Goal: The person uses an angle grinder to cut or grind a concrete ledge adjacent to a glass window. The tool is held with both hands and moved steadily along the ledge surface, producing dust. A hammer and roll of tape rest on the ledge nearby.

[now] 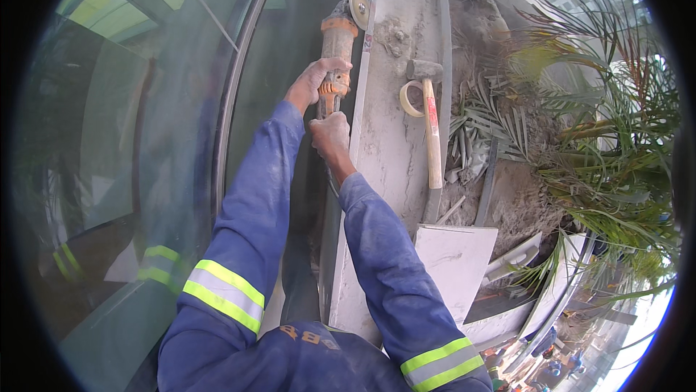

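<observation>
My left hand [314, 81] is wrapped around the body of a dusty orange-and-grey angle grinder [336, 38], and my right hand [331, 133] grips it lower down, at the rear end. The grinder's disc [359, 7] is at the far end, beside the edge of a dusty pale concrete ledge [384, 167]; whether it touches the edge I cannot tell. To the right on the ledge lie a mallet [433, 145] with a wooden handle and a roll of cream tape [405, 104] beside its head.
A glass wall [123, 174] with a metal frame runs along the left. Palm fronds [602, 174], debris and soil fill a planter on the right. A white board [453, 261] lies near my right sleeve. Small distant people [551, 366] show at the lower right.
</observation>
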A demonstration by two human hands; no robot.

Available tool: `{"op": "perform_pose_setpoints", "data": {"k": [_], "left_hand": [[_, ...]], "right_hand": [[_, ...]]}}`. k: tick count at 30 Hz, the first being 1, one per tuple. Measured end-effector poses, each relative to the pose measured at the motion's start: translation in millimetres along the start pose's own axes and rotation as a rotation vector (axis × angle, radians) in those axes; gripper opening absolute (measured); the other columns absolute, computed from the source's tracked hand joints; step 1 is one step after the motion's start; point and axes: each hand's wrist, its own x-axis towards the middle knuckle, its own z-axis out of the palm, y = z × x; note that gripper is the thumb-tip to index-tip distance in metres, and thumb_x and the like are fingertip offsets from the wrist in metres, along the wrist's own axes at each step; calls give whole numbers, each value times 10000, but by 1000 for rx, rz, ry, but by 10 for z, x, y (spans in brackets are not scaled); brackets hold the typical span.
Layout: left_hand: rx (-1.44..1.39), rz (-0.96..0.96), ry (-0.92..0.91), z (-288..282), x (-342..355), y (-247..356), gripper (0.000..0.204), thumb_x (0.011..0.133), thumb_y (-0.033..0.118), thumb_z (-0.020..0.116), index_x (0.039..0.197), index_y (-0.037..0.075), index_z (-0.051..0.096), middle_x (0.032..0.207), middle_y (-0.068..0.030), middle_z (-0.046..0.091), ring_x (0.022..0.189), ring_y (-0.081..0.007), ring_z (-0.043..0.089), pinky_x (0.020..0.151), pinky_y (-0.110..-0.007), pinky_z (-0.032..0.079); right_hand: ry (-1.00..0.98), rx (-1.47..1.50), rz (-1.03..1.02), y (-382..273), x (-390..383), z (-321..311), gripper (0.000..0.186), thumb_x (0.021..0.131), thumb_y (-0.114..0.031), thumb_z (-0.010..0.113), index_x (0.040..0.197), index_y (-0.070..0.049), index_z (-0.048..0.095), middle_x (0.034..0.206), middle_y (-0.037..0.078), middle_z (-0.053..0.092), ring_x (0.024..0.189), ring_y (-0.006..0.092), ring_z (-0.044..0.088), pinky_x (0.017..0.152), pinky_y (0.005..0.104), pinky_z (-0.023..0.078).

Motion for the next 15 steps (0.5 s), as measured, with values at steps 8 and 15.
{"op": "perform_pose_setpoints", "data": {"k": [8, 15], "left_hand": [[-11, -4, -14, 8, 45, 56, 485, 702, 259, 839, 1062, 38, 601, 830, -84, 639, 654, -201, 658, 622, -362, 603], [14, 0, -14, 39, 88, 84, 491, 657, 287, 848, 1016, 41, 622, 791, -64, 631, 611, -180, 630, 582, -340, 566]], "right_hand": [[-24, 40, 34, -113, -4, -48, 238, 790, -137, 651, 800, 100, 673, 755, 234, 699, 696, 332, 718, 626, 424, 563], [-67, 80, 36, -234, -42, -155, 256, 783, -113, 639, 846, 132, 680, 860, 346, 701, 879, 458, 729, 804, 484, 561]]}}
